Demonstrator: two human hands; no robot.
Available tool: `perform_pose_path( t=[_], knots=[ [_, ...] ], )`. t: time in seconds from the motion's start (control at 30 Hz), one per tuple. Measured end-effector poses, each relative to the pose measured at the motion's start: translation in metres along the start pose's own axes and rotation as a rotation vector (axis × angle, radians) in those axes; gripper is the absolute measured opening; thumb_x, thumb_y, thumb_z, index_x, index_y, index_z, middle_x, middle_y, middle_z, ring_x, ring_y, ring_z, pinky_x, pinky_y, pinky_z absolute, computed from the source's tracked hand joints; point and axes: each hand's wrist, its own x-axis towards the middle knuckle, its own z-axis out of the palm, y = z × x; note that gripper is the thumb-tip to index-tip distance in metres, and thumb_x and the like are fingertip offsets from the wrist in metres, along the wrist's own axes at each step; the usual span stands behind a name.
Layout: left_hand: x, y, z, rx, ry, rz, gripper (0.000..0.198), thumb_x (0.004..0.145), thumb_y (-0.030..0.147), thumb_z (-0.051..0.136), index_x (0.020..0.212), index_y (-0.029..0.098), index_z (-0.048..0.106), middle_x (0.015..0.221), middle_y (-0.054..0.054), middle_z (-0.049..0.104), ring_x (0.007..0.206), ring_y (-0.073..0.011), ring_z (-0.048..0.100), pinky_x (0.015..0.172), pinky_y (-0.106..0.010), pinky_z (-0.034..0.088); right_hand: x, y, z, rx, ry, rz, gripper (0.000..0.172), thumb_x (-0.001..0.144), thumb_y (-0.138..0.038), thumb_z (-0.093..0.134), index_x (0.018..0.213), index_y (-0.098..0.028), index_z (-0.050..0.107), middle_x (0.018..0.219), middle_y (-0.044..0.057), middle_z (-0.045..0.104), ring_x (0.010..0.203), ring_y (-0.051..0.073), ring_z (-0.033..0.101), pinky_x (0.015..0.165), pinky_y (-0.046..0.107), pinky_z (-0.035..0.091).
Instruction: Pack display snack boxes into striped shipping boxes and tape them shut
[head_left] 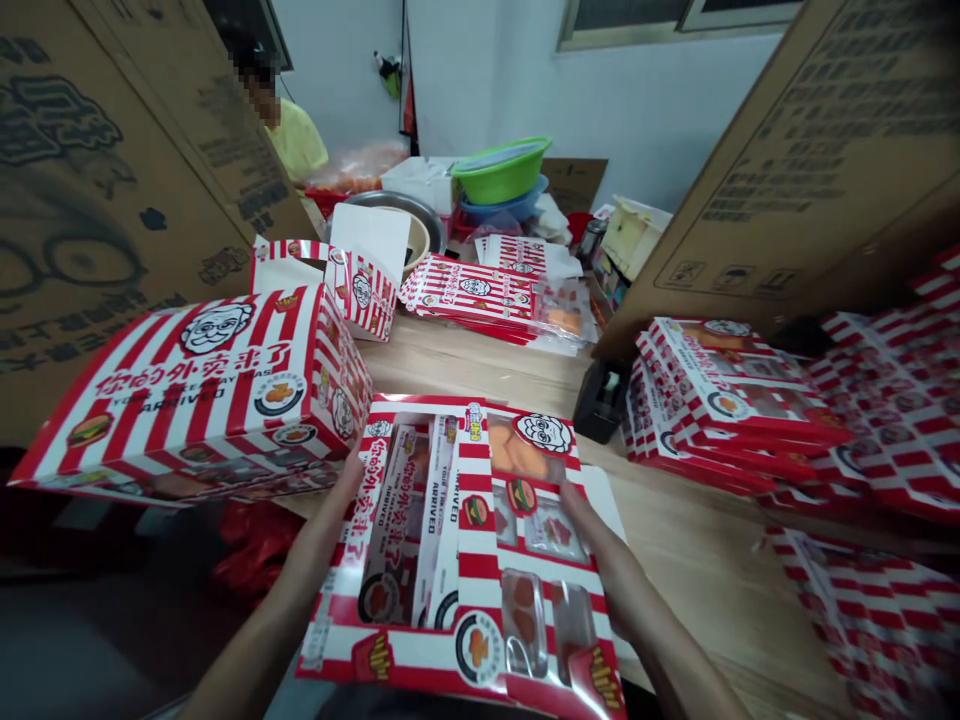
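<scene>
A red-and-white striped toy-food box (475, 535) is held up before me between both hands. Folded printed pieces show through the large opening on its left part; clear plastic windows on the right part show toy food. My left hand (346, 487) grips the left edge, its fingers mostly hidden behind the box. At the right edge, my right hand (598, 535) presses with the thumb along the side, its other fingers out of sight. A white flap (602, 500) sticks out beside that hand. Close to my left hand lies a bigger striped carton (202, 375).
Stacks of flat striped boxes (724, 400) stand on the right, beside a black tape dispenser (600, 400). An open striped carton (365, 285), striped packets (469, 290) and a green basin (502, 170) are farther back. Large cardboard boxes (780, 150) flank the table. Another person (296, 140) is at back left.
</scene>
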Motion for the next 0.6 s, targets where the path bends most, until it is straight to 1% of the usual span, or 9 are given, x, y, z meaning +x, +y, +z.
perform_pose_path(
  t=[0.07, 0.1, 0.17, 0.23, 0.3, 0.4, 0.47, 0.53, 0.6],
  knots=[
    [0.001, 0.005, 0.0, 0.017, -0.023, 0.023, 0.069, 0.077, 0.04, 0.057, 0.137, 0.032, 0.023, 0.125, 0.001, 0.054, 0.116, -0.0235, 0.048, 0.096, -0.035, 0.042, -0.004, -0.004, 0.004, 0.037, -0.006, 0.041, 0.061, 0.079, -0.04, 0.056, 0.133, -0.019, 0.036, 0.115, 0.009, 0.06, 0.098, 0.028, 0.06, 0.085, 0.044, 0.048],
    [0.001, 0.007, -0.001, 0.037, -0.049, 0.03, 0.072, 0.076, 0.036, 0.058, 0.137, 0.033, 0.022, 0.126, 0.0, 0.053, 0.116, -0.0239, 0.049, 0.095, -0.036, 0.042, -0.004, -0.007, 0.006, 0.041, 0.015, 0.013, 0.065, 0.077, -0.036, 0.058, 0.135, -0.021, 0.032, 0.118, 0.007, 0.058, 0.099, 0.027, 0.06, 0.084, 0.043, 0.049],
    [0.001, 0.01, -0.004, 0.076, -0.095, 0.031, 0.074, 0.075, 0.033, 0.059, 0.138, 0.032, 0.019, 0.128, -0.002, 0.051, 0.115, -0.0251, 0.049, 0.094, -0.037, 0.043, 0.0, -0.012, 0.006, 0.016, 0.115, -0.121, 0.075, 0.074, -0.029, 0.061, 0.138, -0.027, 0.022, 0.126, 0.002, 0.052, 0.104, 0.023, 0.057, 0.084, 0.036, 0.05],
    [0.001, 0.011, -0.005, 0.095, -0.113, 0.018, 0.074, 0.076, 0.032, 0.057, 0.138, 0.033, 0.016, 0.131, -0.002, 0.048, 0.115, -0.0258, 0.05, 0.091, -0.037, 0.044, 0.008, -0.019, 0.006, -0.056, 0.217, -0.238, 0.081, 0.072, -0.027, 0.063, 0.138, -0.032, 0.017, 0.129, -0.002, 0.049, 0.108, 0.02, 0.055, 0.084, 0.03, 0.05],
    [0.001, 0.009, -0.006, 0.096, -0.11, 0.0, 0.073, 0.078, 0.032, 0.053, 0.139, 0.034, 0.012, 0.133, -0.002, 0.046, 0.112, -0.0258, 0.052, 0.088, -0.037, 0.047, 0.019, -0.027, 0.003, -0.187, 0.231, -0.277, 0.079, 0.071, -0.03, 0.065, 0.137, -0.033, 0.022, 0.127, -0.002, 0.052, 0.107, 0.02, 0.055, 0.082, 0.029, 0.051],
    [0.0, 0.006, -0.007, 0.096, -0.154, -0.007, 0.071, 0.081, 0.033, 0.048, 0.139, 0.035, 0.007, 0.133, -0.001, 0.045, 0.107, -0.0251, 0.056, 0.084, -0.039, 0.049, 0.029, -0.037, -0.003, -0.397, 0.134, -0.275, 0.064, 0.071, -0.034, 0.064, 0.13, -0.033, 0.039, 0.126, -0.002, 0.052, 0.105, 0.023, 0.056, 0.079, 0.031, 0.052],
    [0.001, 0.003, -0.007, 0.083, -0.193, 0.005, 0.069, 0.082, 0.034, 0.047, 0.139, 0.036, 0.008, 0.132, 0.0, 0.046, 0.104, -0.0245, 0.058, 0.084, -0.039, 0.049, 0.032, -0.042, -0.005, -0.478, 0.064, -0.243, 0.054, 0.072, -0.034, 0.061, 0.125, -0.032, 0.046, 0.122, -0.001, 0.055, 0.101, 0.024, 0.058, 0.078, 0.035, 0.051],
    [0.002, 0.0, -0.006, 0.068, -0.216, 0.025, 0.069, 0.081, 0.034, 0.048, 0.139, 0.035, 0.009, 0.131, 0.0, 0.048, 0.102, -0.0243, 0.059, 0.084, -0.039, 0.048, 0.033, -0.046, -0.002, -0.554, 0.064, -0.261, 0.048, 0.072, -0.036, 0.059, 0.119, -0.031, 0.051, 0.118, 0.0, 0.058, 0.1, 0.025, 0.058, 0.083, 0.041, 0.049],
    [0.003, -0.002, -0.002, 0.057, -0.219, 0.036, 0.07, 0.081, 0.033, 0.047, 0.139, 0.035, 0.009, 0.128, 0.0, 0.051, 0.1, -0.024, 0.06, 0.084, -0.039, 0.048, 0.035, -0.047, 0.007, -0.657, 0.098, -0.351, 0.043, 0.073, -0.042, 0.056, 0.114, -0.029, 0.055, 0.123, 0.001, 0.054, 0.11, 0.026, 0.052, 0.095, 0.042, 0.04]
  ],
)
